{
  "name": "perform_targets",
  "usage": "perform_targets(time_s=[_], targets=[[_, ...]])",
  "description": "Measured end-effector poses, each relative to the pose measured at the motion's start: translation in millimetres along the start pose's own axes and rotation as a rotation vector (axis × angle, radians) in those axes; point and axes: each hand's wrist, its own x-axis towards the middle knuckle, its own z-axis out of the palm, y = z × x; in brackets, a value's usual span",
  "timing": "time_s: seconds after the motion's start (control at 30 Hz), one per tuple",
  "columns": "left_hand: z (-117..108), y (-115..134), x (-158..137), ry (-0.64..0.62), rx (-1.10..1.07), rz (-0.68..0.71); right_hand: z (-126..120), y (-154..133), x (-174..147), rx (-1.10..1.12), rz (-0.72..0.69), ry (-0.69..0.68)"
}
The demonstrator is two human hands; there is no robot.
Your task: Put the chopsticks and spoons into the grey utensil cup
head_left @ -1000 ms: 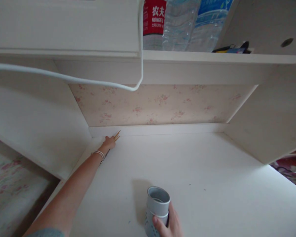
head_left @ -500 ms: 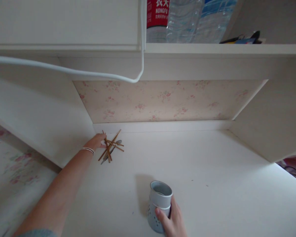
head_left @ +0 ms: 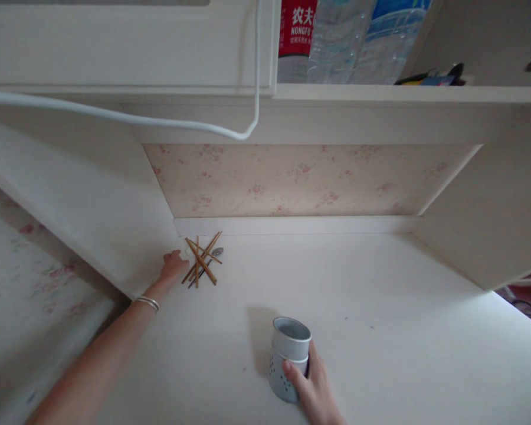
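Observation:
A loose, crossed pile of brown chopsticks (head_left: 206, 271) lies on the white surface near the back left corner. Among them is a metal spoon (head_left: 218, 252), its handle partly covered by the sticks. Just left of the pile, my left hand (head_left: 174, 267) is empty with its fingers apart, a bracelet around the wrist. My right hand (head_left: 314, 386) grips the side of a grey metal utensil holder (head_left: 291, 357) with punched holes in its lower wall. The holder stands nearly upright, and its visible inside shows no utensils.
Overhead, a shelf (head_left: 380, 93) carries clear plastic bottles (head_left: 336, 41) and a red-labelled one. A white cable (head_left: 177, 123) hangs in front of the cabinet. Side panels (head_left: 473, 206) flank the white desktop (head_left: 358, 277), with floral wallpaper (head_left: 292, 177) behind.
My left hand has let go of the chopsticks and drawn back a little to the left. The sticks now lie in a different crossing. My right hand still grips the holder.

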Motion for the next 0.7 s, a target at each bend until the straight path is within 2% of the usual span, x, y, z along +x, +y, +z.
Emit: perform_targets(time_s=[0.1, 0.2, 0.3, 0.37, 0.47, 0.57, 0.7], targets=[[4, -10, -40, -0.006, -0.075, 0.033, 2, -7, 5, 0.171, 0.058, -0.023], [9, -25, -103, -0.040, -0.173, 0.032, 7, -22, 23, 0.311, 0.081, -0.030], [8, -40, -161, -0.079, -0.314, -0.009, 17, -38, 58, 0.319, 0.038, -0.028], [5, -47, -186, -0.082, -0.413, -0.050, 27, -46, 92, 0.284, -0.010, 0.000], [-1, -47, -200, -0.102, -0.479, -0.034, 46, -54, 148, 0.113, -0.101, 0.087], [-1, -40, -200, -0.127, -0.468, -0.006, 65, -60, 200, -0.208, -0.222, 0.144], [5, -35, -197, -0.129, -0.439, 0.007, 88, -66, 254, -0.279, -0.233, 0.174]])
